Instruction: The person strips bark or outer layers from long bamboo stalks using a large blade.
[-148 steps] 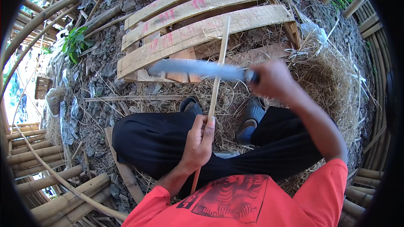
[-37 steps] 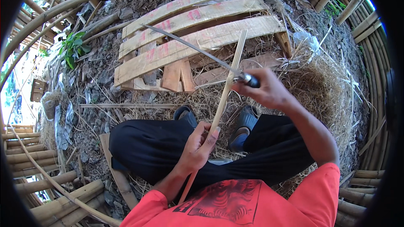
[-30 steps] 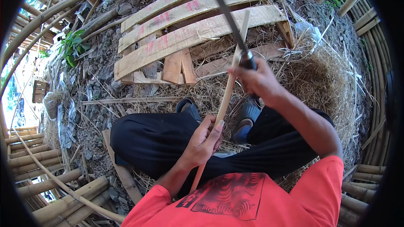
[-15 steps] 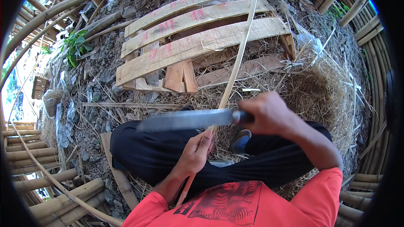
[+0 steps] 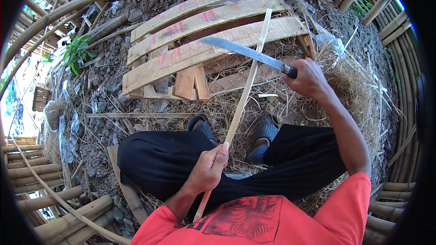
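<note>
A long, pale bamboo strip (image 5: 245, 95) slants from my lap up toward the slatted wooden pallet (image 5: 213, 50). My left hand (image 5: 208, 169) is closed around its lower part, thumb along the top, above my thighs. In my right hand (image 5: 309, 79) is the dark handle of a machete (image 5: 243, 51). Its long grey blade points left and lies across the strip's upper part, seemingly touching it. The strip's upper end overlaps the pallet's slats, which carry red marks. Part of the strip is hidden under my left fingers.
Bamboo shavings (image 5: 349, 104) lie thick on the ground to the right. A thin flat stick (image 5: 141, 115) rests on the soil at left. Bamboo poles (image 5: 72, 218) stack at lower left, and a bamboo wall (image 5: 405, 122) curves along the right. My shoes (image 5: 263, 137) stand between.
My right hand and the machete have moved away from my left hand, up along the strip. The strip's far end reaches less far up. My left hand keeps its grip.
</note>
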{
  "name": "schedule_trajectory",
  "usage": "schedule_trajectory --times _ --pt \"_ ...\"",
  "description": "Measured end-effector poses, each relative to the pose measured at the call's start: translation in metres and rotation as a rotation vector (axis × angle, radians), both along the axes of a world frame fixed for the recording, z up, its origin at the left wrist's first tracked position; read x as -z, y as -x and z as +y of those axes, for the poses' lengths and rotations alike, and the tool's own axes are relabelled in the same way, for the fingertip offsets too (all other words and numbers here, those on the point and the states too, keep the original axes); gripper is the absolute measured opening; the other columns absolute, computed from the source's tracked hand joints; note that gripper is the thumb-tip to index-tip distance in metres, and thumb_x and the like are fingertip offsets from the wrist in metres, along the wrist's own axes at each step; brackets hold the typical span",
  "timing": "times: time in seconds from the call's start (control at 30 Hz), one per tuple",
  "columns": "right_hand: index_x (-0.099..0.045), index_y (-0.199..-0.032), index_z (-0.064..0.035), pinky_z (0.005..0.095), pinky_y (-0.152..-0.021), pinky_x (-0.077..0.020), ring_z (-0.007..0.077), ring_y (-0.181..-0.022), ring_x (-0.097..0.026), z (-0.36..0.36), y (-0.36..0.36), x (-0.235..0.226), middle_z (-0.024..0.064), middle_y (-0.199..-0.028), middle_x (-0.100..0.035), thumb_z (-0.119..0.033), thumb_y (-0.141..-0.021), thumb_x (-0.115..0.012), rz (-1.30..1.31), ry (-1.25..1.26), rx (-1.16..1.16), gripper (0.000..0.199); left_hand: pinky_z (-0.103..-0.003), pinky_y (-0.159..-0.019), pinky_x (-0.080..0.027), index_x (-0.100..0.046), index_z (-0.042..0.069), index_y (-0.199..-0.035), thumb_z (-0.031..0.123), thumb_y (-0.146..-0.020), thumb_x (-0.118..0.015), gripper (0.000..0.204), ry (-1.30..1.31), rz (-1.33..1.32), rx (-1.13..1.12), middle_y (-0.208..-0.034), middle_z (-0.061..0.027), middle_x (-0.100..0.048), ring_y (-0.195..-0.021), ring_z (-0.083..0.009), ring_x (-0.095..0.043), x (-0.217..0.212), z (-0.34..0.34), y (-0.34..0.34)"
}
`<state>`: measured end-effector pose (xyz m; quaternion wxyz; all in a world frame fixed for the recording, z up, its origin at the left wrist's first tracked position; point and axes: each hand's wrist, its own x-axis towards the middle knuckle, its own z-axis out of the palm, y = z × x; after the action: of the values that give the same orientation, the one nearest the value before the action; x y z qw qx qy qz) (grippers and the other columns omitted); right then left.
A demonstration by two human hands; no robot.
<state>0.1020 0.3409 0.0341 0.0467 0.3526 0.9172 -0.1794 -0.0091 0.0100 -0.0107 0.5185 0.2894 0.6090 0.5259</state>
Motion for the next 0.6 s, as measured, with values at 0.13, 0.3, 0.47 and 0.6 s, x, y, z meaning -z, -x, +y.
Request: schedule_trajectory --times 0.13,0.3,0.47,0.6 --pt "-0.066 -0.072 -0.0129 0.0399 -0.058 -0.0521 0.0295 -0.056 -0.064 -0.041 -0.003 0.016 0.0058 -0.059 -0.062 -0.018 -0.069 -0.073 0.284 -0.014 -0.302 0.009 -0.025 -0.050 -0.031 -0.045 0.004 -0.078 0.031 -0.109 -0.037 0.041 -0.042 -0.126 -0.002 -0.061 0.0047 -0.039 -0.055 -0.0049 -0.033 0.002 -0.001 0.001" --pt "-0.072 -0.078 -0.0126 0.0382 -0.052 -0.0496 0.0225 -0.050 -0.061 0.000 -0.006 0.032 0.0110 -0.061 -0.064 -0.023 -0.074 -0.071 0.116 -0.066 -0.145 0.011 -0.023 -0.049 -0.029 -0.042 0.005 -0.076 0.030 -0.109 -0.036 0.042 -0.087 -0.220 -0.081 -0.062 0.0053 -0.038 -0.054 -0.0036 -0.032 0.000 -0.005 0.003" --pt "-0.071 -0.082 -0.0027 0.0357 -0.055 -0.0513 0.0167 -0.055 -0.063 0.030 -0.007 0.004 0.0093 -0.062 -0.066 -0.021 -0.086 -0.069 0.262 0.115 0.216 0.019 -0.023 -0.049 -0.029 -0.043 0.006 -0.076 0.030 -0.109 -0.037 0.042 -0.058 -0.191 -0.037 -0.063 0.0059 -0.038 -0.054 -0.0035 -0.033 0.001 0.002 -0.002" --pt "-0.066 -0.073 -0.0159 0.0406 -0.054 -0.0496 0.0291 -0.057 -0.063 -0.041 -0.004 0.019 0.0058 -0.060 -0.061 -0.015 -0.061 -0.073 0.230 -0.003 -0.526 0.014 -0.022 -0.049 -0.029 -0.044 0.006 -0.077 0.030 -0.109 -0.037 0.041 -0.060 -0.260 -0.010 -0.063 0.0057 -0.037 -0.054 -0.0039 -0.032 0.002 0.006 0.000"
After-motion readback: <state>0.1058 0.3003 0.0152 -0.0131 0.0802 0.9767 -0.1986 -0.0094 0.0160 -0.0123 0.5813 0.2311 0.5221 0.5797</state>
